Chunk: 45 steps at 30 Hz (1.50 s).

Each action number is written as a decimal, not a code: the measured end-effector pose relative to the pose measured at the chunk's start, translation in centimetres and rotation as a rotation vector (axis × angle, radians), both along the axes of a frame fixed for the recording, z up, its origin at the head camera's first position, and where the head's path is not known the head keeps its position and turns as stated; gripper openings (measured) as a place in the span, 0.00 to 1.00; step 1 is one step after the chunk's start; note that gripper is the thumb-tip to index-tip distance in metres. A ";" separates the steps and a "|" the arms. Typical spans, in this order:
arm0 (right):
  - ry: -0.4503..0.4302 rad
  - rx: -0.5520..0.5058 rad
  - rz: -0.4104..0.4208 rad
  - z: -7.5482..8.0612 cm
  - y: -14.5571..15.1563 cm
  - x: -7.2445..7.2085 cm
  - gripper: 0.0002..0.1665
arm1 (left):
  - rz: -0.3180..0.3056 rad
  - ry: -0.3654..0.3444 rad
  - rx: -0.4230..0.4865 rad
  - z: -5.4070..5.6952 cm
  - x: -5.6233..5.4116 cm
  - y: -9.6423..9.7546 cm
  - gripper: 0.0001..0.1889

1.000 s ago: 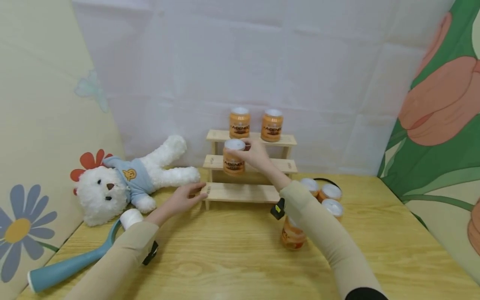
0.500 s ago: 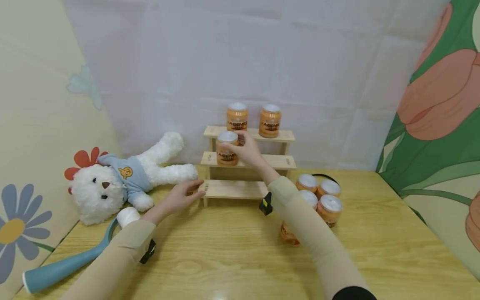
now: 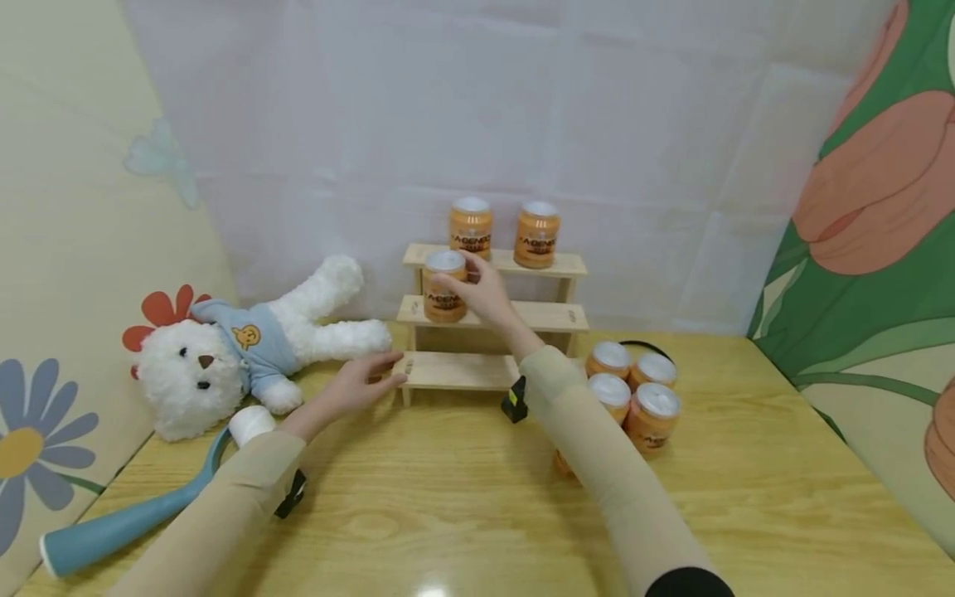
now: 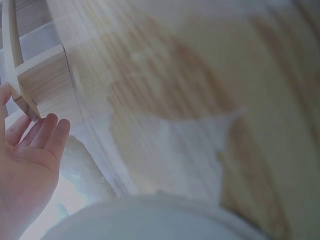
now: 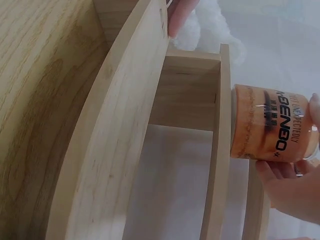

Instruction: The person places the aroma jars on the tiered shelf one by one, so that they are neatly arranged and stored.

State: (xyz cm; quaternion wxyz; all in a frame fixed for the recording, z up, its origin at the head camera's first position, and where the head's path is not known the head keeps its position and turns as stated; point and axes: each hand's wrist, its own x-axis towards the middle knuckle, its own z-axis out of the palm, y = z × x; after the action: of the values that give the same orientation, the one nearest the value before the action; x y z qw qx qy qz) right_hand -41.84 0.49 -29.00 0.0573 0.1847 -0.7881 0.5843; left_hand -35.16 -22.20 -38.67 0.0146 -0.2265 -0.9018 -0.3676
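My right hand (image 3: 485, 292) holds an orange jar (image 3: 445, 292) with a pale lid, thumb and fingers around its upper part. The jar stands upright at the left of the middle step of a three-step wooden shelf (image 3: 462, 371); in the right wrist view its base (image 5: 240, 122) meets the board's edge area, though full contact cannot be told. My left hand (image 3: 351, 388) touches the left end of the bottom step. In the left wrist view the fingers (image 4: 50, 130) are nearly straight beside the board's end. Two similar jars, one left (image 3: 472, 225) and one right (image 3: 537, 235), stand on the top step.
Several more orange jars (image 3: 652, 421) cluster on the wooden table (image 3: 418, 497) at the right, partly behind my right sleeve, with a black loop behind them. A white plush toy (image 3: 257, 340) lies at the left. A blue-handled roller (image 3: 142, 516) lies near my left forearm.
My right hand has carried the jar left and down to the middle step. The left hand stays at the bottom step's end. The head view has shifted slightly.
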 end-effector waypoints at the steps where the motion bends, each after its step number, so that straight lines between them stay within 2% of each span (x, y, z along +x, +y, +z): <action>1: 0.001 0.001 -0.006 0.0 -0.1 0.0 0.40 | 0.000 0.001 0.000 0.1 0.0 0.0 0.30; 8: 0.032 -0.004 -0.042 0.2 -0.3 0.1 0.40 | 0.008 -0.004 -0.002 0.6 0.0 0.1 0.30; 15: 0.048 -0.002 -0.030 0.1 -0.2 -0.1 0.36 | 0.000 -0.010 -0.009 0.9 0.3 0.2 0.31; 23: 0.079 -0.010 -0.047 -0.2 -0.3 0.0 0.35 | -0.007 0.001 -0.001 0.4 0.0 0.4 0.31; 29: 0.038 -0.075 -0.082 -0.9 -0.5 0.5 0.39 | -0.013 0.025 -0.002 -0.1 0.2 0.4 0.30; 34: 0.023 -0.053 -0.091 -1.1 -0.5 0.8 0.39 | -0.011 0.007 0.007 -0.2 0.3 0.6 0.30; 40: -0.049 -0.014 -0.074 -0.2 0.1 1.8 0.44 | -0.011 0.003 0.015 -0.1 0.3 0.6 0.30; 45: -0.044 0.019 -0.027 0.9 1.0 3.0 0.43 | -0.008 0.019 0.001 0.1 0.2 0.1 0.30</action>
State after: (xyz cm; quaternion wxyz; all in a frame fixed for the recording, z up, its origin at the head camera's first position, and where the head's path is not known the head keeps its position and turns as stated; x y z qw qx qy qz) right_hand -38.80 1.54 -28.05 0.0459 0.1616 -0.7970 0.5801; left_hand -34.92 -22.06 -38.57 0.0218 -0.2337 -0.9005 -0.3660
